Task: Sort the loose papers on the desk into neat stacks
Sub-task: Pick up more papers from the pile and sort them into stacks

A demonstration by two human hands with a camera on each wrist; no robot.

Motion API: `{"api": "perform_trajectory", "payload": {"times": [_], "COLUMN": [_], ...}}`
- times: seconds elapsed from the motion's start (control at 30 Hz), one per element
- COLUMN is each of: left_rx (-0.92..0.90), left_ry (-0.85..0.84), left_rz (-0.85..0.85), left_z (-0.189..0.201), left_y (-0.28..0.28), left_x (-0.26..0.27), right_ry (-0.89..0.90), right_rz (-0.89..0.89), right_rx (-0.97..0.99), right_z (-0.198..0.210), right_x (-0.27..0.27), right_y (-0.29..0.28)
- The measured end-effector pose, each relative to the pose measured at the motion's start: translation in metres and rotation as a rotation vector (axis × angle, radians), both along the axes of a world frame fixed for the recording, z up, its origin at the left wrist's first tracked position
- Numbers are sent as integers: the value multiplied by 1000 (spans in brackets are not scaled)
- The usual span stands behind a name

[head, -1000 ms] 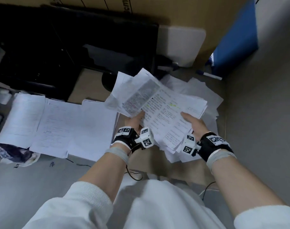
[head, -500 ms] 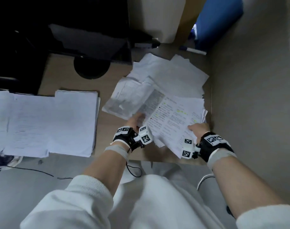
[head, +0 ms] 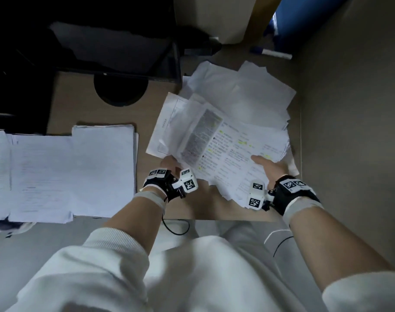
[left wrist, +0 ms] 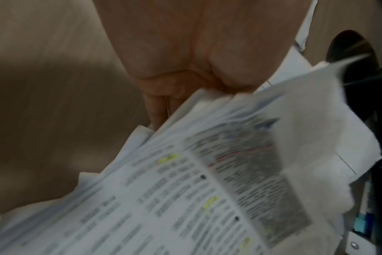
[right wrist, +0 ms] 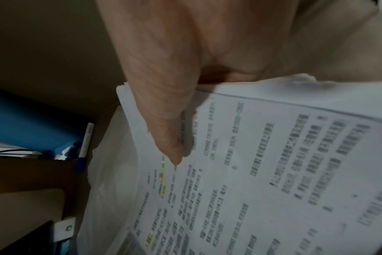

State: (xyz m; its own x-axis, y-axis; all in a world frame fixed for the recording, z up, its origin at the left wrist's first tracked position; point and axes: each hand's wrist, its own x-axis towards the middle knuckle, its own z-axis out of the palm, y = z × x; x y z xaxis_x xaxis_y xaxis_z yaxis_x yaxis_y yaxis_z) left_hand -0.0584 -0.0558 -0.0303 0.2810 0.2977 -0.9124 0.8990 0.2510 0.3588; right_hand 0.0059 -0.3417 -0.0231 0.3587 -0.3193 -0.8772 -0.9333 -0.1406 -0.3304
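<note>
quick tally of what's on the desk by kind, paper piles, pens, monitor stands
neat flat white paper stacks: 3
messy loose white paper heap: 1
fanned bundle of printed, yellow-highlighted sheets held by left hand and right hand: 1
blue-and-white marker pen: 1
round black monitor stand base: 1
total: 7

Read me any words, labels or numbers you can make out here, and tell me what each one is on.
Nothing is legible.
Top sheet of the held bundle of papers: printed text with yellow highlights, too blurred to read.
Neat stacks: faint lines, too small to read.
Wrist markers: black-and-white square codes, no words.
Pen: no readable label.
</note>
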Motion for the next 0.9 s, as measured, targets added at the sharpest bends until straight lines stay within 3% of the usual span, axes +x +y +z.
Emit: {"api": "perform_trajectory", "payload": {"times": [0.07, 0.1, 0.13, 0.27, 0.37, 0.43, 0.57, 0.63, 0.77, 0.9], "left_rx": [-10, -80, -188, -403, -583, -576, -145, -131, -132, -43], "left_ry": [77, 26, -21, -183, -251, -265, -124, -63, -16, -68], "left_rz": [-108, -114, 98, 504, 624, 519, 208, 137, 76, 56], "left_z": [7, 6, 9, 16, 15, 20, 13, 7, 11, 23], "left_y": [-4, -1, 0, 10, 20, 19, 14, 18, 24, 17], "left_x": [4, 5, 8, 9, 7, 10, 25, 31, 34, 20], "right_ry": [3, -2, -20, -24, 19, 66, 164, 98, -205, -220], "right_rz": [27, 37, 43, 105, 164, 226, 268, 209, 216, 420], "right_rx": [-19, -18, -19, -25, -14, -4, 86, 1, -196, 2], "right_z": [-1, 0, -1, -8, -10, -11, -17, -13, 6, 29], "right_x": [4, 7, 9, 15, 20, 21, 23, 27, 41, 47], "right_y": [16, 24, 31, 53, 67, 75, 81, 80, 73, 84]}}
